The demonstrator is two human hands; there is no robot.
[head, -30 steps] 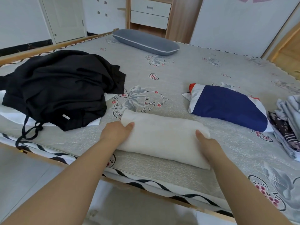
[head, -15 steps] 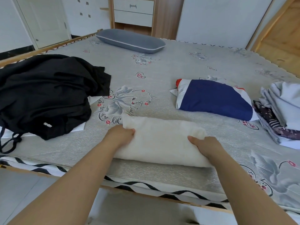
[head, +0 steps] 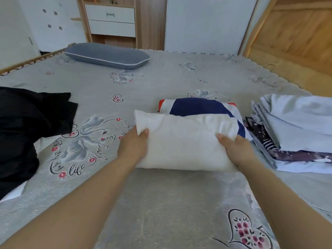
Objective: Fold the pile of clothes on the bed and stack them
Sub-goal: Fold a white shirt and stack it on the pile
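Note:
A folded white garment (head: 183,141) is held up off the grey bed (head: 161,203) between both hands. My left hand (head: 133,146) grips its left end with the thumb on top. My right hand (head: 235,148) grips its right end the same way. Just behind it lies a folded navy, white and red garment (head: 195,106), partly hidden by the white one. A heap of unfolded black clothes (head: 27,128) lies at the left of the bed.
A stack of pale blue and dark patterned fabrics (head: 294,133) sits at the right edge. A grey pillow (head: 107,55) lies at the far side. A drawer unit (head: 111,20) and white wardrobe stand beyond; a wooden panel (head: 296,38) rises at right.
Both hands have lifted the white garment from the bed's near edge and carried it forward and right, close to the navy garment. The view has shifted right.

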